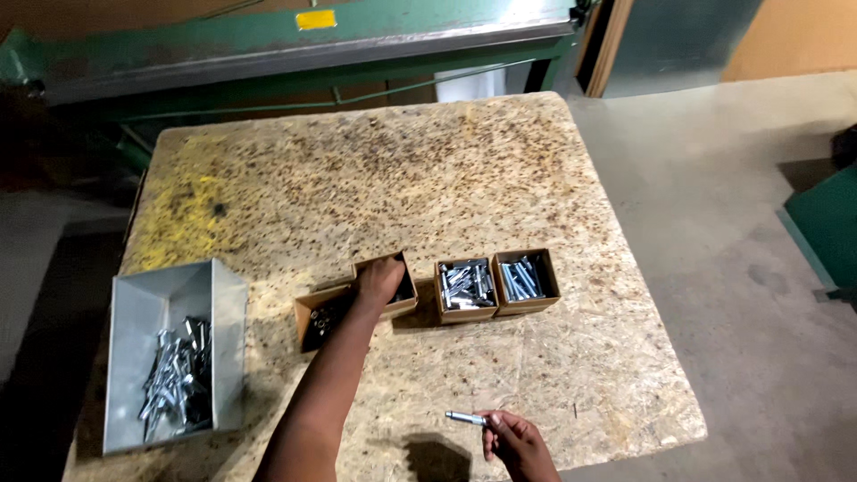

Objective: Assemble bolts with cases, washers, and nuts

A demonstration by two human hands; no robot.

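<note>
My left hand (378, 279) reaches forward into a small open cardboard box (399, 295) on the chipboard table (375, 170); whether its fingers hold anything is hidden. Beside that box, to the left, lies another small cardboard box (317, 319) with dark parts in it. My right hand (516, 441) is low at the table's near edge and grips a silver bolt (466, 417) that points left. Two more cardboard boxes (465, 290) (526, 281) to the right are filled with silver bolts.
A grey metal bin (143, 312) with several silver bolts stands at the table's left front corner. A green metal machine (295, 54) runs along the far edge. Concrete floor (741, 268) lies to the right, with a green object (826, 223) at the frame edge.
</note>
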